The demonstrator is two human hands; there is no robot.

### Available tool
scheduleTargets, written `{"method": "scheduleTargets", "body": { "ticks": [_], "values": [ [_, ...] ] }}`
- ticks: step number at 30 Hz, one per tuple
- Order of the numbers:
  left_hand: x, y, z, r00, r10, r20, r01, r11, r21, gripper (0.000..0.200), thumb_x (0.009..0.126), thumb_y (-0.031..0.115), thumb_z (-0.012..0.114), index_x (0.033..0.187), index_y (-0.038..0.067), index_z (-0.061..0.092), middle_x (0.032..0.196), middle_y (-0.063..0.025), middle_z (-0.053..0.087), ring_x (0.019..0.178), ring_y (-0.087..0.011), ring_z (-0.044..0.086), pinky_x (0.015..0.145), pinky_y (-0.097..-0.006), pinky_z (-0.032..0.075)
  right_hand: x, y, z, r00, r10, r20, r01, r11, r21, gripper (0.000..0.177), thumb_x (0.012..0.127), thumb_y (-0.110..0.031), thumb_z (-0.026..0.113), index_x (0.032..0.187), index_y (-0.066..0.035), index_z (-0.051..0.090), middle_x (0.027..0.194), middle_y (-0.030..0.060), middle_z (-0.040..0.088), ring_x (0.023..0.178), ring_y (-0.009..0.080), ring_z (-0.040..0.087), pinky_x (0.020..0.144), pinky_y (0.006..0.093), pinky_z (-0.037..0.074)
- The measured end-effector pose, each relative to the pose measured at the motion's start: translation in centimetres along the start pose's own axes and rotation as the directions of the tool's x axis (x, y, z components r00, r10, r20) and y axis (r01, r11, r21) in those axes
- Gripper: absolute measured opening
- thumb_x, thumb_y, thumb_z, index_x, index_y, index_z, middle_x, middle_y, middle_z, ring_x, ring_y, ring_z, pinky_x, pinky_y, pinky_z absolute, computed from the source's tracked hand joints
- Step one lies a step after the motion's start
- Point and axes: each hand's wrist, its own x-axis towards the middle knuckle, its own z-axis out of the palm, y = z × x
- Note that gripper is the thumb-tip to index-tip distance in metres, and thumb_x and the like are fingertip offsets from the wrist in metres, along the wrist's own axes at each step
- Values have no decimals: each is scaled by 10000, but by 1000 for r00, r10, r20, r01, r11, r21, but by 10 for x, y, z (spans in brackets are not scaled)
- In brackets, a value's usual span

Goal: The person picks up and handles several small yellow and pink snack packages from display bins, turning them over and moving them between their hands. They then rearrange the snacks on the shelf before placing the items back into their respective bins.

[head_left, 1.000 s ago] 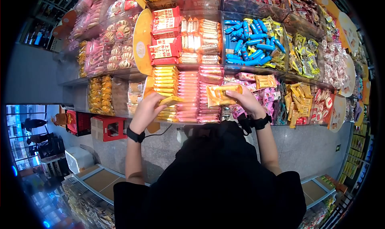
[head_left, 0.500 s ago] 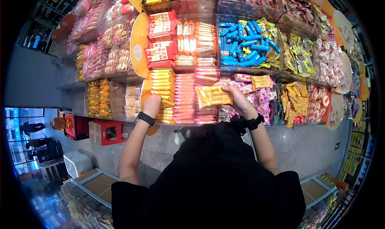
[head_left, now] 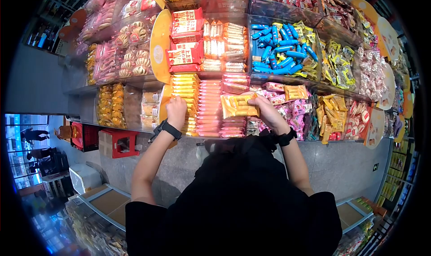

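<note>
My right hand point(head_left: 268, 113) is closed on the right end of a yellow snack packet point(head_left: 239, 106) with several finger-shaped pieces showing. This packet is held level above the row of pink wrapped packets point(head_left: 209, 104). At the left end of the stacked yellow wrapped packets point(head_left: 186, 91), my left hand point(head_left: 176, 111) has its fingers curled in against them. Whatever lies between those fingertips is hidden. A similar yellow packet point(head_left: 296, 92) rests on pink-and-purple packets point(head_left: 300, 111) to the right of my right hand.
Clear-walled bins rise in tiers ahead, with blue wrapped snacks point(head_left: 283, 49), red-and-white packs point(head_left: 186, 53) and round twisted pastries point(head_left: 133, 58). An orange divider panel point(head_left: 160, 49) stands left of centre. A red stool point(head_left: 123, 144) is on the floor at left.
My left hand has shifted slightly up and right along the yellow stack. My right hand still holds the yellow packet in nearly the same place. The whole view has turned slightly.
</note>
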Motion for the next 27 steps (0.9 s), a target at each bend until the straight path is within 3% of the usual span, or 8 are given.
{"method": "scheduleTargets", "body": {
  "ticks": [5,8,10,12,18,20,21,27],
  "values": [
    [-4,-14,-8,1000,-18,-11,16,975,-221,47,738,107,571,785,110,565,809,-45,534,779,-205,575,534,-339,471,12,15,-5,996,-89,31,92,990,-109,238,860,-133,476,1073,-33,511,867,5,546,725,41,492,588,202,414],
    [-7,-28,-46,998,62,27,-32,782,-622,243,702,104,635,923,65,543,914,-97,545,865,-267,550,729,-357,461,14,19,2,975,-210,74,223,925,-306,218,859,-148,516,1047,-39,532,823,-22,523,662,24,462,507,189,391],
    [-2,-23,-69,947,135,-292,-321,324,-890,374,729,161,647,1068,64,522,1037,-131,535,972,-281,503,864,-364,394,23,35,0,948,-260,186,317,835,-450,235,872,-158,539,1075,-49,497,825,-9,542,657,31,509,509,186,411],
    [-8,-17,-104,897,276,-345,-397,162,-903,441,745,170,645,1144,52,498,1109,-146,518,1025,-272,472,907,-352,361,20,31,20,942,-263,206,332,814,-476,296,853,-175,551,1100,-19,510,799,23,561,619,59,530,536,207,435],
    [-12,-21,-95,861,274,-428,-501,324,-802,373,697,129,665,1036,30,546,879,-113,571,858,-274,520,764,-364,399,20,25,33,851,-424,310,525,666,-530,344,827,-170,597,1126,-28,505,935,42,552,765,82,543,569,224,459],
    [-17,-39,-90,918,311,-247,-382,525,-761,267,649,85,662,896,27,578,821,-116,528,812,-279,510,739,-375,397,15,13,17,919,-361,161,395,842,-368,324,843,-137,585,1136,-27,502,1047,42,512,852,77,528,736,218,459],
    [-20,-42,-86,918,310,-246,-380,523,-763,267,649,85,662,896,27,578,821,-116,528,812,-279,510,739,-375,397,11,4,6,910,-402,102,393,756,-523,318,850,-145,578,1133,-22,501,1037,32,533,876,83,532,793,231,441],
    [-30,-40,-28,967,223,-123,-251,754,-606,52,685,40,533,676,26,583,858,-159,511,802,-308,548,650,-408,467,4,5,-65,899,-420,-122,327,830,-453,240,847,-168,581,1040,-27,559,925,3,570,842,61,523,699,208,430]
  ]
}}
